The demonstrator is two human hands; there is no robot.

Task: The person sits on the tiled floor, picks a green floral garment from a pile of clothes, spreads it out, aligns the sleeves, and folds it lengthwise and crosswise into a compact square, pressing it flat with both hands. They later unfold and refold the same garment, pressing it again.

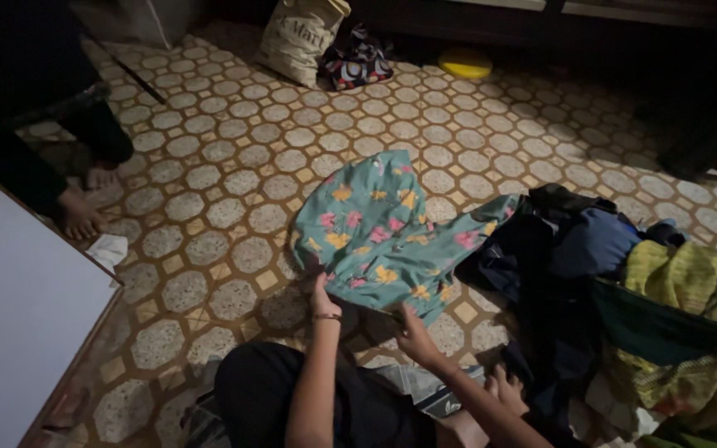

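I sit on the tiled floor (234, 158) with a teal cloth (379, 228) printed with pink and yellow flowers spread out in front of me. My left hand (322, 297) grips the cloth's near edge, fingers curled under the fabric, a thin bangle on the wrist. My right hand (415, 333) pinches the same edge a little further along, near the lower corner. The cloth lies mostly flat on the floor, its far end reaching away from me and one arm of it stretching toward a heap of dark clothes (566, 257) on my right. Beyond that heap sits a green and yellow bundle (682, 290). At the far side of the floor a pale sack (299, 37) leans beside a patterned bag (357, 60), with a yellow disc (465, 62) near them. Another person's bare feet (85, 207) stand at the left, close to a white panel (18, 315)
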